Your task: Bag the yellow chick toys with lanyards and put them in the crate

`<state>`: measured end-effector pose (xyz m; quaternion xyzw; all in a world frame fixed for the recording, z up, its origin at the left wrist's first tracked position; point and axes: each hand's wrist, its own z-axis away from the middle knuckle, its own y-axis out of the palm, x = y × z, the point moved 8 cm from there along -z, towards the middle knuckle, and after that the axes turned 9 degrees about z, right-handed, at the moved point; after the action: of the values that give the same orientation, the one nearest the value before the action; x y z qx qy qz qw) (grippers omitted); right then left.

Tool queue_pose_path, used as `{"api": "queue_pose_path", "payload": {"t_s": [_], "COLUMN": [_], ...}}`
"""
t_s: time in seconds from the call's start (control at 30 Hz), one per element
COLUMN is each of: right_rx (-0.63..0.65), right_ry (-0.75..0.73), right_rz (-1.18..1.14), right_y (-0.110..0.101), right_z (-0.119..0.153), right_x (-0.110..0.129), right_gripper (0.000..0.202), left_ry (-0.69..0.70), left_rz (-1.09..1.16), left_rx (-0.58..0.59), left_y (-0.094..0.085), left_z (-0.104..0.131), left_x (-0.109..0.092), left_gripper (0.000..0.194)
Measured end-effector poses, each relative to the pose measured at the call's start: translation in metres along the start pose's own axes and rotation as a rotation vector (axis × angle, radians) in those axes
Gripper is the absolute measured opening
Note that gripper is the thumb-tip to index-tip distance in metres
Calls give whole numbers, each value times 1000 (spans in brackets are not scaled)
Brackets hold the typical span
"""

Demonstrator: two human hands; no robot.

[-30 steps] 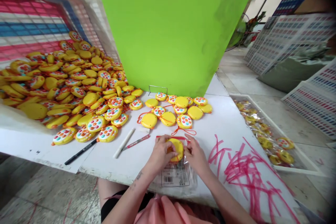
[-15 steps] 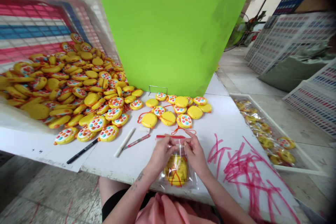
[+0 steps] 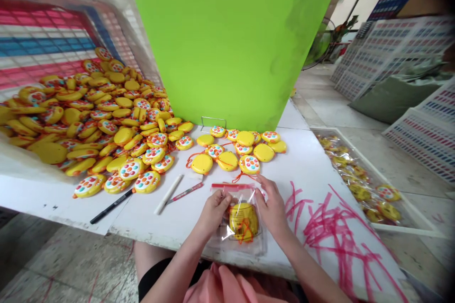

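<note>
> where's the toy (image 3: 243, 220)?

in the clear bag (image 3: 224, 242), on the table (image 3: 190, 206) — left hand (image 3: 214, 209) pinching the bag's upper left

> and the right hand (image 3: 272, 204)?

by the right edge — can't tell if it's gripping

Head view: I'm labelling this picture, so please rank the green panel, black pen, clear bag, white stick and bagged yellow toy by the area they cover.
1. Green panel
2. Clear bag
3. Bagged yellow toy
4. Black pen and white stick: too alike in area to rank.
</note>
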<state>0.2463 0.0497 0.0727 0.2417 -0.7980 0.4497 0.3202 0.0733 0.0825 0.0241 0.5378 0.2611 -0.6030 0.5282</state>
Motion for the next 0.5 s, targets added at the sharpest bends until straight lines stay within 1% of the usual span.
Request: {"api": "queue_pose_path", "payload": {"t_s": [0.07, 0.13, 0.17, 0.23, 0.3, 0.37, 0.4, 0.43, 0.5], "right_rx": [-12, 44, 80, 135, 167, 163, 148, 128, 88], "right_ry": [-191, -351, -413, -491, -517, -492, -459, -405, -249], "right_rz": [123, 179, 204, 270, 321, 304, 271, 234, 203], "right_y": [-3, 3, 8, 19, 29, 36, 37, 35, 26], "right_z": [-1, 0, 1, 2, 1, -3, -7, -12, -26], "right_x": [24, 47, 57, 73, 80, 77, 70, 59, 22], "right_gripper": [38, 41, 43, 44, 44, 40, 37, 35, 29], "left_ry": [15, 71, 121, 237, 321, 346, 341, 327, 258], "left_rz": [-41, -132, -202, -364, -502, -566, -570, -558, -487], "left_rx": [9, 40, 57, 76, 83, 101, 108, 108, 91], "left_y": [5, 11, 15, 21, 26, 28, 28, 27, 21], "left_z": [0, 1, 2, 6, 10, 12, 12, 11, 7], "left_x": [-2, -8, -13, -26, -35, -38, -38, -36, -28], "left_gripper": [29, 27, 26, 24, 24, 26, 27, 28, 28]}}
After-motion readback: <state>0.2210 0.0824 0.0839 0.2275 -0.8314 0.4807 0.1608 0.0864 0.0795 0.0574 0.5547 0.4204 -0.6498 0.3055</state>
